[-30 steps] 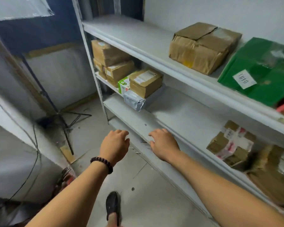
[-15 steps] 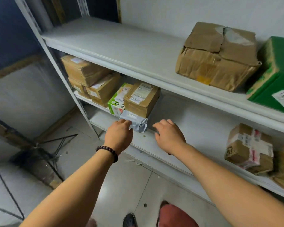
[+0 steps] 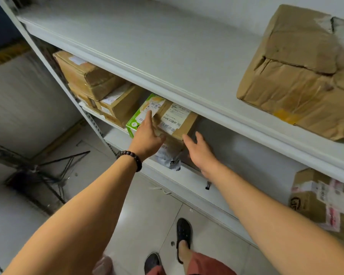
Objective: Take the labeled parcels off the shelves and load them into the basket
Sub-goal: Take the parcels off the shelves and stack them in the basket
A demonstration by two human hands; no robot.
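Hands reach fwd toward a small brown box (image 3: 175, 124) w/ white labels, on the middle shelf (image 3: 252, 155). Both arms extended, forearms converging from the lower corners of the view.

Left hand (image 3: 147, 135): fingers spread and straight, index fingertip at the box's left edge where it meets a green-and-white box (image 3: 141, 114); thumb under the brown box's front lower corner. Nothing gripped. Dark bead bracelet (image 3: 130, 158) on that wrist.

Right hand (image 3: 201, 149): palm turned inward, fingers loosely extended, just beside the box's right front corner. Contact cannot be told; nothing gripped.

Brown box sits on a grey plastic mailer (image 3: 168, 157) whose end hangs over the shelf edge. Further left: stacked cardboard boxes (image 3: 91, 76). Top shelf (image 3: 147, 42) carries a large crumpled brown parcel (image 3: 298, 74) at right. Middle shelf, far right: taped labelled box (image 3: 322, 199). Basket not in view.
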